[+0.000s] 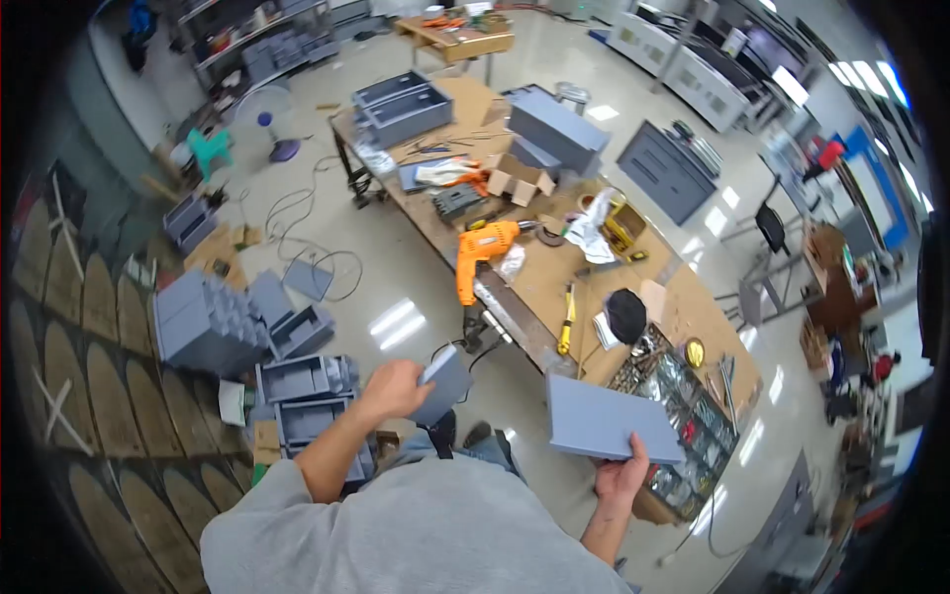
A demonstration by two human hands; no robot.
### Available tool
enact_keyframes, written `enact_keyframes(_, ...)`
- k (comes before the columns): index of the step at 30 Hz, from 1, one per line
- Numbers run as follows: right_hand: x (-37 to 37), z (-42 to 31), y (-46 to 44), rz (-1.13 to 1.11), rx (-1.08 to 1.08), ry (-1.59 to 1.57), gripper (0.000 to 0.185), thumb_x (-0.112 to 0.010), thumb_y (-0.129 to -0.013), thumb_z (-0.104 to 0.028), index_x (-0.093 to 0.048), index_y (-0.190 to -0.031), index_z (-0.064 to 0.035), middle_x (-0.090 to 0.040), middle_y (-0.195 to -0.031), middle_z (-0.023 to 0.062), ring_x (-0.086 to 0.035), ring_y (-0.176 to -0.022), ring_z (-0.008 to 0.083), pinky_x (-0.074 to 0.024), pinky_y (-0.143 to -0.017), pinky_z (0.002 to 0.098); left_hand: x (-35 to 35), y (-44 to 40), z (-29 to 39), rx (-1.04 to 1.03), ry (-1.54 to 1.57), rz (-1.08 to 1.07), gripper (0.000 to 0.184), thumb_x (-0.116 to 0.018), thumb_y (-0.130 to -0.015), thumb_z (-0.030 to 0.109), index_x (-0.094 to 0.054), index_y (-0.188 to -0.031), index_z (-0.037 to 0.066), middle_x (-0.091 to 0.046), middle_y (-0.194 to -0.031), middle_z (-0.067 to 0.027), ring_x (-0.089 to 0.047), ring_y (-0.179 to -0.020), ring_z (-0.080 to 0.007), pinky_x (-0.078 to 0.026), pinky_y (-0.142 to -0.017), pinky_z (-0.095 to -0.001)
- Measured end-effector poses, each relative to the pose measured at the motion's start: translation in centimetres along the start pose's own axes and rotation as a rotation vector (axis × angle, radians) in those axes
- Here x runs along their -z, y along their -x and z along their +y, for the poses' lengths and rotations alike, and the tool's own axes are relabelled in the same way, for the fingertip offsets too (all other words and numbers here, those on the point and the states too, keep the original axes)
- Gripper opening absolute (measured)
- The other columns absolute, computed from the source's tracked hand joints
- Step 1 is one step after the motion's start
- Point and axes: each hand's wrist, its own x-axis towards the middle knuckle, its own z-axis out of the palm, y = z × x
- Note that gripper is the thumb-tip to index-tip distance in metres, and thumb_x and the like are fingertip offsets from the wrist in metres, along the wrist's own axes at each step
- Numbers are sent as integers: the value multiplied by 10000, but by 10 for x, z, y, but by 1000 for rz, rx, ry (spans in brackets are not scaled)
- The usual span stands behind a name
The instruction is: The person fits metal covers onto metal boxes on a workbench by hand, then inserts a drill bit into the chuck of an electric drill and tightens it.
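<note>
At lower centre of the frame, holding a small panel (445, 388) in the left hand (394, 390); right of centre, pinching a board (606, 416) by its edge with the right hand (623, 471), probably for steadiness.

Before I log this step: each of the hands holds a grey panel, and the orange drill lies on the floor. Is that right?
Wrong place for the orange drill: the head view shows it on the worktable, not the floor. The rest stands: the left hand holds one grey panel, the right hand another.
</note>
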Motion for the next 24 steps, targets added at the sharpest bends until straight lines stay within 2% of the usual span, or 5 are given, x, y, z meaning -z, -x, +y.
enact_keyframes(5,-27,-21,-48,-156,38,57,360,-565,-908,-149,-519,-1250,-45,-625,-1139,68,-623,-1022,211,-521,-864,357,26,2,-30,203,33,148,321,-630,-822,324,-680,-838,7,-652,-814,-247,-631,-825,-431,-501,-739,-493)
enact_keyframes(12,-117,10,-102,-370,253,476,405,-625,-879,-88,-509,-1255,6,-602,-1161,97,-603,-1044,212,-495,-904,343,63,21,-71,438,186,459,311,-643,-830,297,-670,-871,-10,-642,-804,-252,-622,-829,-442,-491,-711,-474)
enact_keyframes(16,-180,43,-110,-482,149,596,480,-646,-873,-98,-457,-1297,28,-564,-1222,109,-575,-1091,221,-462,-945,339,75,20,-108,573,234,612,309,-647,-832,277,-670,-901,-23,-632,-793,-263,-610,-822,-453,-475,-684,-468)
enact_keyframes(21,-272,119,-128,-564,115,609,450,-609,-907,-159,-488,-1282,56,-586,-1194,129,-560,-1103,226,-432,-967,346,96,-1,-174,667,192,639,319,-654,-827,281,-667,-868,-35,-621,-772,-280,-613,-764,-454,-460,-649,-487)
enact_keyframes(24,-331,164,-142,-566,-14,642,447,-605,-906,-163,-492,-1274,64,-588,-1195,127,-563,-1099,227,-426,-972,346,113,-28,-229,724,148,581,312,-662,-822,277,-663,-840,-35,-620,-768,-280,-616,-768,-452,-464,-660,-488)
